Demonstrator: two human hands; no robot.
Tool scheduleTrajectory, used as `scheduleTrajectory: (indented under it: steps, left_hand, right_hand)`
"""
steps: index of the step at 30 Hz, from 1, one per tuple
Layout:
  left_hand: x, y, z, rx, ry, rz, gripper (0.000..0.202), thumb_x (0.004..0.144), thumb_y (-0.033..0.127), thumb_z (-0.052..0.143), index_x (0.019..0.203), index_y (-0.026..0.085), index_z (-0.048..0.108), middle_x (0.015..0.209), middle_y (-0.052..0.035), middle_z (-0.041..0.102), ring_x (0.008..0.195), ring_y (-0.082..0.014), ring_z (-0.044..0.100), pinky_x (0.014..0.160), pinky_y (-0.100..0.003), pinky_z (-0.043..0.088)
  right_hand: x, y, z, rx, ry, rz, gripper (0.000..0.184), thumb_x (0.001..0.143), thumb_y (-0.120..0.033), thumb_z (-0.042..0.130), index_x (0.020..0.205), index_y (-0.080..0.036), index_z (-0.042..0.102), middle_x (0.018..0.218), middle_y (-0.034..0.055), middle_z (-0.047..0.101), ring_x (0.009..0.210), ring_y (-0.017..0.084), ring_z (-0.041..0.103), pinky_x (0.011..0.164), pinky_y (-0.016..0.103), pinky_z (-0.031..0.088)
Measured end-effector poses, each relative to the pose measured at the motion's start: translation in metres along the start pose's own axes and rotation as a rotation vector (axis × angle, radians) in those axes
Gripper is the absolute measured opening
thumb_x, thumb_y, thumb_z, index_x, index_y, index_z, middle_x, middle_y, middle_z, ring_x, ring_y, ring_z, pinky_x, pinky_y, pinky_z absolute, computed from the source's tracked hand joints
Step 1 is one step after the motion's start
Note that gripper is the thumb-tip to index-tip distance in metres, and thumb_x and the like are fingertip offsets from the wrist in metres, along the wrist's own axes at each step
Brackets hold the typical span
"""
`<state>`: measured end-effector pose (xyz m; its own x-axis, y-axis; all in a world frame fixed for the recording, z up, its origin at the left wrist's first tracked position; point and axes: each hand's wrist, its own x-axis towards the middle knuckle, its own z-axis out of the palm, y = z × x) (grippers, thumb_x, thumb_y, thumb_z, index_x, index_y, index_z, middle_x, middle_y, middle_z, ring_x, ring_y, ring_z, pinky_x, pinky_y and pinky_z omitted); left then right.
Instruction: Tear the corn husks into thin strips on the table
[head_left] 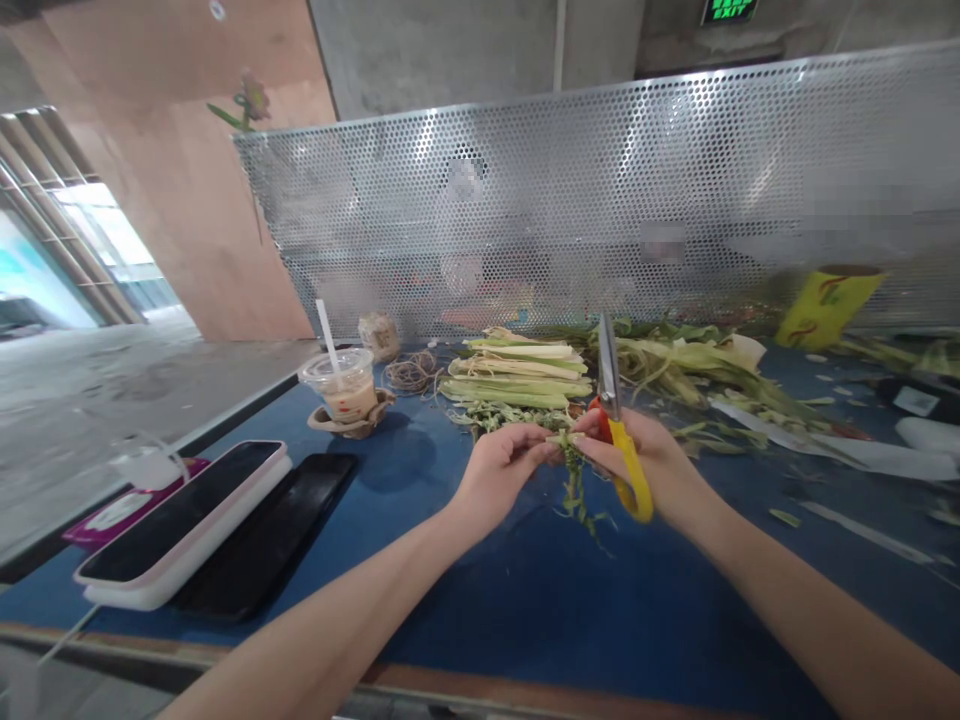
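My left hand [504,468] is closed, its thumb and fingers pinching the top of a thin green plant sprig [576,490]. The leafy end of the sprig dangles over the blue table. My right hand [646,455] is closed around scissors [634,475] with yellow handles, while its fingertips touch the same sprig from the other side. The metal blades point up and away from me. Just beyond my hands lies a row of pale green stalks [521,370], with a pile of small leafy sprigs [495,417] in front of it.
Long leaves and stems [675,370] spread at the back right, near a yellow roll [829,305]. On the left are a drink cup [349,390], twine [412,372], a phone [195,510] and a black tray-like slab [274,535]. A perforated metal screen [570,200] stands behind.
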<state>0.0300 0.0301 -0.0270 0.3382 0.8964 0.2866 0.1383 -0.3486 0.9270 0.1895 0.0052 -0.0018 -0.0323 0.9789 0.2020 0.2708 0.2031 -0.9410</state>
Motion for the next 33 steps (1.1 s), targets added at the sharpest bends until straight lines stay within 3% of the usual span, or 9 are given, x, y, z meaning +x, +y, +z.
scheduleTrajectory:
  steps: [9,12,16,19,23,30,33]
  left_hand:
    - [-0.005,0.005,0.0,0.009,-0.01,0.055,0.017,0.074,0.029,0.056,0.067,0.015,0.062,0.062,-0.0012,0.062,0.057,-0.0101,0.052,0.057,-0.021,0.042]
    - [-0.004,0.003,-0.001,0.028,-0.053,0.047,0.02,0.075,0.032,0.055,0.078,0.015,0.064,0.064,-0.0018,0.061,0.056,-0.0102,0.051,0.055,-0.021,0.042]
    - [-0.004,0.004,-0.003,0.198,-0.025,0.145,0.026,0.077,0.031,0.054,0.098,0.018,0.061,0.072,-0.0017,0.062,0.062,-0.0108,0.052,0.06,-0.021,0.041]
    - [-0.006,0.007,-0.004,0.317,-0.051,0.146,0.022,0.081,0.033,0.047,0.083,0.018,0.063,0.067,-0.0006,0.059,0.057,-0.0098,0.047,0.054,-0.02,0.037]
    - [-0.008,0.01,-0.006,0.29,-0.129,0.07,0.028,0.083,0.035,0.042,0.069,0.017,0.058,0.064,-0.0003,0.06,0.053,-0.0094,0.045,0.052,-0.02,0.036]
    - [-0.006,0.009,-0.006,0.269,-0.127,0.094,0.029,0.083,0.032,0.042,0.068,0.017,0.061,0.062,0.0002,0.058,0.054,-0.0093,0.046,0.052,-0.019,0.036]
    - [-0.007,0.009,-0.004,0.286,-0.114,0.098,0.026,0.082,0.033,0.044,0.084,0.016,0.063,0.068,-0.0011,0.06,0.057,-0.0102,0.049,0.053,-0.02,0.038]
  right_hand:
    - [-0.001,0.008,-0.004,-0.062,-0.078,-0.177,0.014,0.068,-0.031,0.057,0.073,-0.019,0.05,0.062,-0.0025,0.049,0.053,0.011,0.045,0.051,0.025,0.038]
    - [-0.001,0.012,-0.004,-0.116,-0.055,-0.175,0.013,0.069,-0.03,0.056,0.075,-0.02,0.05,0.061,-0.0025,0.048,0.053,0.012,0.046,0.049,0.025,0.037]
    - [0.0,0.016,-0.002,-0.132,0.001,-0.166,0.012,0.07,-0.03,0.054,0.074,-0.02,0.05,0.061,-0.0023,0.048,0.052,0.011,0.046,0.047,0.024,0.037]
    - [0.0,0.016,0.0,-0.137,0.017,-0.193,0.011,0.07,-0.03,0.054,0.074,-0.021,0.05,0.06,-0.002,0.048,0.052,0.012,0.046,0.046,0.024,0.038]
    - [0.0,0.012,0.002,-0.161,0.01,-0.225,0.01,0.068,-0.029,0.054,0.073,-0.021,0.05,0.06,-0.0013,0.05,0.052,0.012,0.047,0.049,0.025,0.041]
    - [0.001,0.015,0.0,-0.116,-0.01,-0.167,0.014,0.069,-0.034,0.056,0.073,-0.021,0.051,0.058,-0.0035,0.049,0.051,0.012,0.048,0.05,0.025,0.04]
    - [0.003,0.016,-0.001,-0.131,0.037,-0.205,0.01,0.071,-0.031,0.053,0.069,-0.021,0.049,0.061,-0.0028,0.05,0.054,0.012,0.049,0.054,0.026,0.042]
